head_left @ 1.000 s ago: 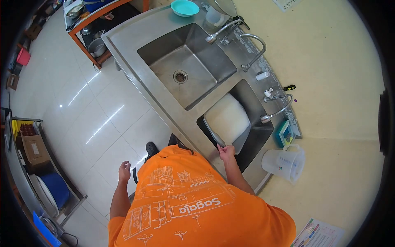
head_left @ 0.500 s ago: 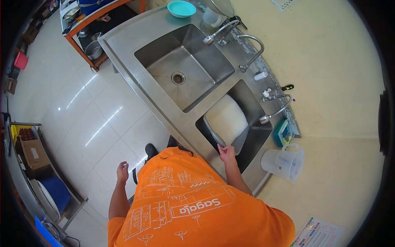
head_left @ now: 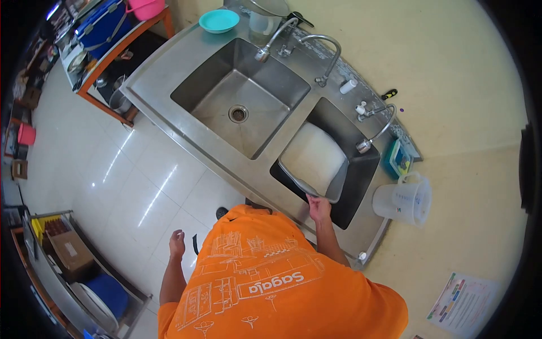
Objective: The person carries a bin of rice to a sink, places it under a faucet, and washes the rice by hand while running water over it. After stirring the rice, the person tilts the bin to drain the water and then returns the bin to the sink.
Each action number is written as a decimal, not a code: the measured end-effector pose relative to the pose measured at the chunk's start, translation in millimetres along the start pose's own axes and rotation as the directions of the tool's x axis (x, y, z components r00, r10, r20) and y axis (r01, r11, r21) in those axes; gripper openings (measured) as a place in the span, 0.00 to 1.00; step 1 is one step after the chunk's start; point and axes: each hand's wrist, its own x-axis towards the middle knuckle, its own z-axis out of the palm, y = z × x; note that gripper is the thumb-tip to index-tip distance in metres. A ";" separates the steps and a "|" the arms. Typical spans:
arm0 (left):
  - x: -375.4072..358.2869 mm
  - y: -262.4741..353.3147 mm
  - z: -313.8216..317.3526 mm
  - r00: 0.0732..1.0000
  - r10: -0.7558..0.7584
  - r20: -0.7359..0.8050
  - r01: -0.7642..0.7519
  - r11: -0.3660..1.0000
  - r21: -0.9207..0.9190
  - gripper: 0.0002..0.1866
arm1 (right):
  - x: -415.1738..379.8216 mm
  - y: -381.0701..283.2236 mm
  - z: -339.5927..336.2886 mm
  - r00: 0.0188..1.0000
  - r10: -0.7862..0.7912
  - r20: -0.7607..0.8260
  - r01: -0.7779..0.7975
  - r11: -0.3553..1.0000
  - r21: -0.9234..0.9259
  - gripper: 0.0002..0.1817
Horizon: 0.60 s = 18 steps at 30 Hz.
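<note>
A grey rectangular tub (head_left: 335, 183) sits in the smaller sink (head_left: 361, 169), holding pale cream contents (head_left: 313, 155) whose kind I cannot make out. My right hand (head_left: 319, 208) is closed on the tub's near rim, its thumb and fingers pinching the edge. Out to the side, over the floor, my left hand (head_left: 177, 243) hangs empty with its fingers loosely bent and apart. A curved tap (head_left: 364, 146) reaches over the right side of this sink.
The larger sink (head_left: 237, 133) with its drain lies to the left. A turquoise bowl (head_left: 219, 21) stands on the far counter. Beside the small sink are a clear measuring jug (head_left: 395, 202) and a teal container (head_left: 398, 159). A shelf with a cardboard box (head_left: 70, 251) stands behind left.
My right hand still grips the rim, and the tub has shifted and turned slightly, showing more of its right rim. The whole view has swung a little. My left hand stays empty.
</note>
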 end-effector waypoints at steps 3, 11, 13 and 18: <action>3.6 26.2 -6.7 0.999 0.032 0.019 -0.033 0.999 0.024 0.19 | 6.4 1.6 4.2 0.999 -0.026 -0.044 0.027 0.999 0.024 0.05; 40.3 54.3 -5.5 0.980 0.189 0.066 -0.197 0.969 0.150 0.19 | -6.0 -11.1 28.0 0.999 -0.042 -0.035 0.045 0.994 0.103 0.06; 39.2 65.5 -4.4 0.980 0.183 0.077 -0.189 0.978 0.086 0.17 | -8.8 -10.9 30.8 0.999 -0.036 -0.035 0.040 0.992 0.123 0.07; 28.2 73.2 -0.3 0.978 0.169 0.118 -0.177 0.983 0.054 0.17 | -11.6 -13.6 32.7 1.000 -0.007 0.004 0.006 0.989 0.146 0.09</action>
